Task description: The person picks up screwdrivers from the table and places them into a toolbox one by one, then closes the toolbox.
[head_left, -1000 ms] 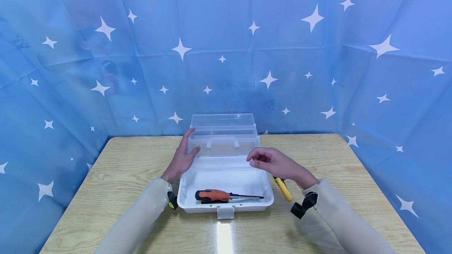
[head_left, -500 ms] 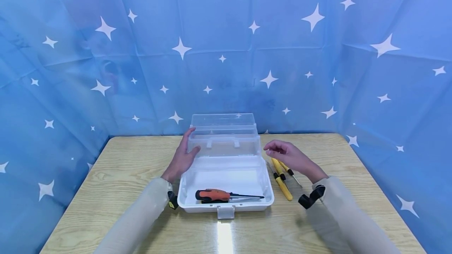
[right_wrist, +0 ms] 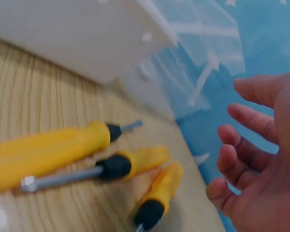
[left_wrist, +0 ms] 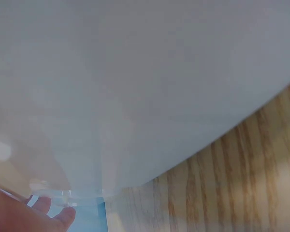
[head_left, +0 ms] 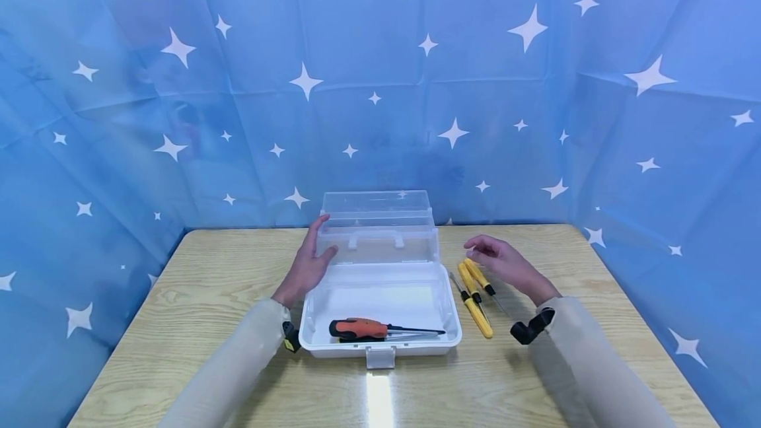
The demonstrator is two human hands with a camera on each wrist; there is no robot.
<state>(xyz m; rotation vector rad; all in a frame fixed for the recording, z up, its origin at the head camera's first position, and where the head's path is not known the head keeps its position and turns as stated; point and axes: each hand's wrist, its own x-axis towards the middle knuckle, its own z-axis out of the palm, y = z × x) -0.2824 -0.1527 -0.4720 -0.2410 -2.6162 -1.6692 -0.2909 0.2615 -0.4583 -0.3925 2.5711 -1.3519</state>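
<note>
A white toolbox [head_left: 410, 351] stands on the table with its clear lid [head_left: 376, 203] raised at the back. Inside, near the front wall, lies a screwdriver [head_left: 359, 329] with an orange and black handle; another shaft shows beneath it. My left hand [head_left: 304, 273] rests against the lid's left edge, thumb spread and fingers extended. To the right of the box lie three yellow-handled screwdrivers: a front one [head_left: 478, 318], a middle one [head_left: 468, 279] and a right one [head_left: 476, 272]. Just above the right one hovers my right hand [head_left: 503, 263], fingers loosely bent and holding nothing.
The wooden table [head_left: 226, 283] reaches back to a blue star-patterned curtain [head_left: 380, 38], which also hangs at both sides. A latch [head_left: 380, 357] hangs from the box's front. A camera [head_left: 531, 327] is strapped to my right wrist.
My right hand has moved rightward from above the toolbox to over the yellow-handled screwdrivers, uncovering them. The left hand and the toolbox stay in place.
</note>
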